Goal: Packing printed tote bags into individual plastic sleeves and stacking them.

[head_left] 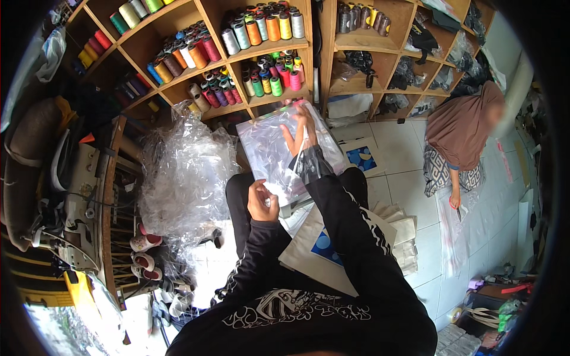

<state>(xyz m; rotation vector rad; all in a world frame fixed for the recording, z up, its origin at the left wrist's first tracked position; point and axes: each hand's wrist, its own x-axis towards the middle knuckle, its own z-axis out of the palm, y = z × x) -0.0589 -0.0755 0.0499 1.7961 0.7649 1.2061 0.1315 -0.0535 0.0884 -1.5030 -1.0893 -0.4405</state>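
Two bare hands work over a sheet of clear plastic (276, 157), which lies flat at the knees of a person in a black top (380, 296). The left hand (263, 202) is at the near left edge of the plastic, its fingers curled and its thumb close to them; whether it pinches the plastic cannot be told. The right hand (301, 127) is further forward, over the far right part of the plastic, with its fingers spread apart.

Left of the left hand rises a big crumpled heap of clear plastic (187, 172), with shoes (145, 261) behind it, nearer the person. Well to the left of that hand is a sewing machine (77, 219).

Beneath the right forearm, nearer the person than the right hand, lies a cream cloth bag (306, 249) with a blue print. Just to its right is a pile of cream cloth (404, 237) on the tiled floor (424, 255). Right of the right hand lies another blue print (361, 158) on a pale backing.

Beyond both hands, a wooden shelf (219, 62) holds thread spools (264, 28) in many colours. Well to the right of the right hand, a co-worker (460, 133) in a brown head covering holds scissors (458, 212) over more clear plastic spread on the floor.
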